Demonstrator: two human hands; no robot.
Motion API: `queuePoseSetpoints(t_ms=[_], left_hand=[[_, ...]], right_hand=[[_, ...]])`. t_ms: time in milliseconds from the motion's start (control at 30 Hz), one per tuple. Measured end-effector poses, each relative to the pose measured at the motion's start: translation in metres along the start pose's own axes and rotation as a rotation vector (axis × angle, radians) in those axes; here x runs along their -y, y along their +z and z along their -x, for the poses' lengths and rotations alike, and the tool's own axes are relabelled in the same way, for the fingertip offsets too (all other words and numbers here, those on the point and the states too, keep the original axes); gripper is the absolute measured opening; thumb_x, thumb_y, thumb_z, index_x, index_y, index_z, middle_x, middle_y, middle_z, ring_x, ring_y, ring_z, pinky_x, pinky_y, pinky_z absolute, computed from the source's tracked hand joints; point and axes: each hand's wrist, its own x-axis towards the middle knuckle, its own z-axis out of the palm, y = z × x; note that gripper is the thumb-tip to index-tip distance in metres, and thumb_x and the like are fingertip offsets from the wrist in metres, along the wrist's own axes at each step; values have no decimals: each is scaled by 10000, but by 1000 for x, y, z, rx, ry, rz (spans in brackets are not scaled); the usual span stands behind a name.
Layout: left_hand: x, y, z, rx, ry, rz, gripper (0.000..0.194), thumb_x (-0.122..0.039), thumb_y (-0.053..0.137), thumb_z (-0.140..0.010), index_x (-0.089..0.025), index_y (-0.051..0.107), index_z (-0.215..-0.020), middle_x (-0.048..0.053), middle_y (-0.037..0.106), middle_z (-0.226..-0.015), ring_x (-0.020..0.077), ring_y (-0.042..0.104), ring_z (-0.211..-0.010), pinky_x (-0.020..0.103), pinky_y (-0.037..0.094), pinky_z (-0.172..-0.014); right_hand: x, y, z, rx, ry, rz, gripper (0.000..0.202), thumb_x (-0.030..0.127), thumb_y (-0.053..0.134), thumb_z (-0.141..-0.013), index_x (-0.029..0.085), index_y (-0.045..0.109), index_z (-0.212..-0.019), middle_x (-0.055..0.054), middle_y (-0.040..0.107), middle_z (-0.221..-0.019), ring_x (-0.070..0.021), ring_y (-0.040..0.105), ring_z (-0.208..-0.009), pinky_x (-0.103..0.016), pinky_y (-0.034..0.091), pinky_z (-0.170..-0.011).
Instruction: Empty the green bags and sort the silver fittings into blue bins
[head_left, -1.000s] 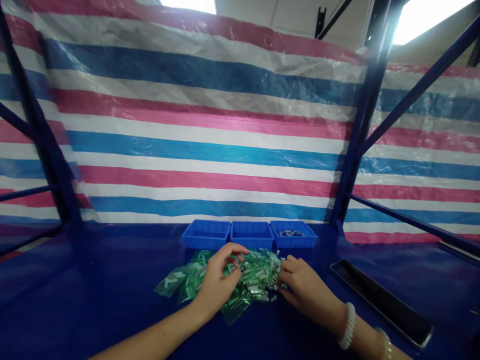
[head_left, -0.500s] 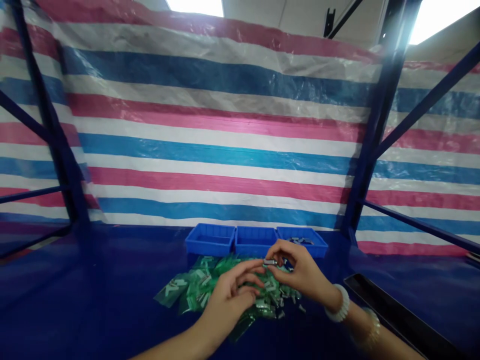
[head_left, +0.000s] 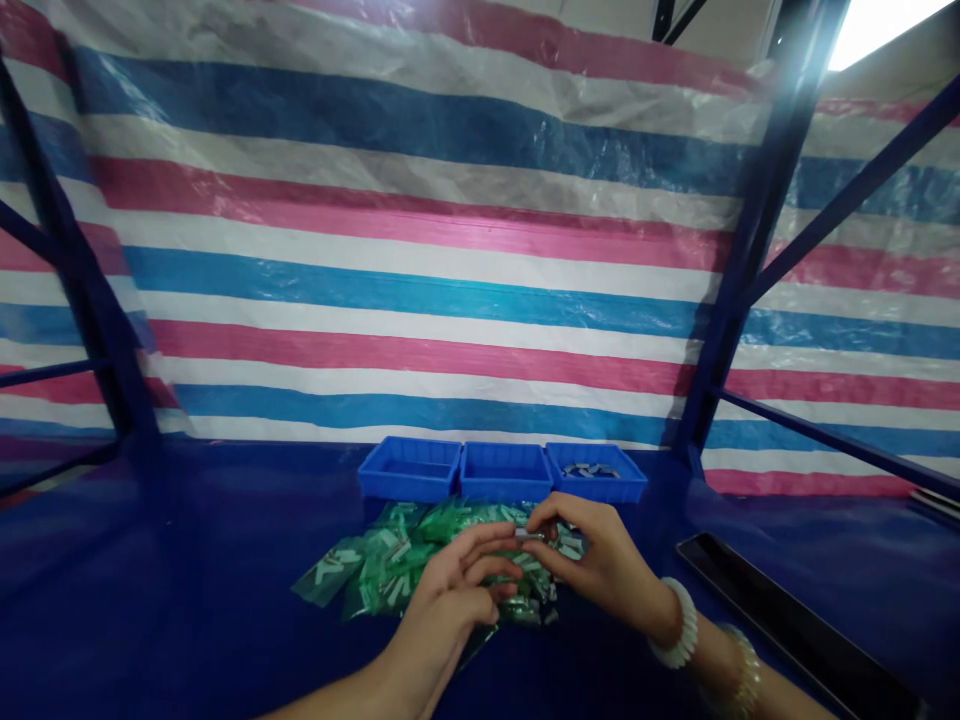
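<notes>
My right hand [head_left: 600, 555] pinches a small metallic piece [head_left: 531, 535] between thumb and index finger. My left hand [head_left: 457, 590] is beside it, its index fingertip touching the left end of that piece, its fingers apart. Below and behind both hands lies a pile of green-tinted clear bags [head_left: 386, 560] with small pale pieces in them. Some loose small metallic parts [head_left: 570, 545] lie at the pile's right side, partly behind my right hand.
Three blue bins stand in a row behind the pile: left [head_left: 410, 470], middle [head_left: 505, 472] and right [head_left: 596, 475], the right one holding small parts. A long black flat object [head_left: 787, 620] lies at the right. Blue posts [head_left: 739, 250] and striped sheeting [head_left: 420, 300] stand behind.
The view has shifted slightly, so bins and pile appear a little further left. Both hands have stayed close together around the small piece, which now sits slightly lower and further left.
</notes>
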Motion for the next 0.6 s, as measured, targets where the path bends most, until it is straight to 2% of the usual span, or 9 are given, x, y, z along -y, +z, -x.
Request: queuePoseSetpoints(t_ms=[133, 233, 367, 467, 600], left_hand=[[-7, 0, 3, 101, 204, -244, 607, -42, 491, -545, -235, 633, -1102, 60, 607, -1159, 268, 510, -1133, 370, 431, -897], [-9, 1, 6, 152, 287, -374, 568, -36, 486, -577, -244, 643, -1082, 54, 594, -1195, 276, 488, -1165, 358, 432, -880], [-10, 0, 6, 132, 345, -420, 499, -67, 491, -615, -228, 646, -1060, 66, 605, -1175, 279, 513, -1126, 352, 446, -842], [-10, -2, 3, 66, 325, -426, 455, -97, 496, -621, -215, 651, -1032, 74, 624, -1137, 291, 522, -1117, 360, 449, -841], [-9, -6, -2, -14, 293, -442, 455, -94, 470, -599, -213, 651, -999, 69, 626, -1122, 295, 513, -1133, 361, 452, -850]], right_hand=[[-6, 2, -1, 41, 201, -345, 160, 250, 681, -782, 204, 562, -878, -19, 677, -835, -161, 668, -779, -272, 532, -716], [-10, 10, 0, 88, 320, -636, 243, 300, 741, -732, 204, 543, -834, -20, 707, -846, -170, 690, -816, -285, 540, -745], [-12, 11, -1, 69, 352, -734, 276, 313, 788, -676, 191, 590, -824, -27, 720, -866, -176, 691, -819, -301, 544, -754], [-18, -5, -7, 6, 274, -534, 229, 354, 704, -768, 190, 645, -917, -43, 713, -894, -186, 677, -833, -326, 541, -767], [-50, -38, -18, -215, 102, 200, 245, 303, 487, -920, 205, 664, -1059, -70, 677, -928, -199, 624, -842, -341, 506, -771]])
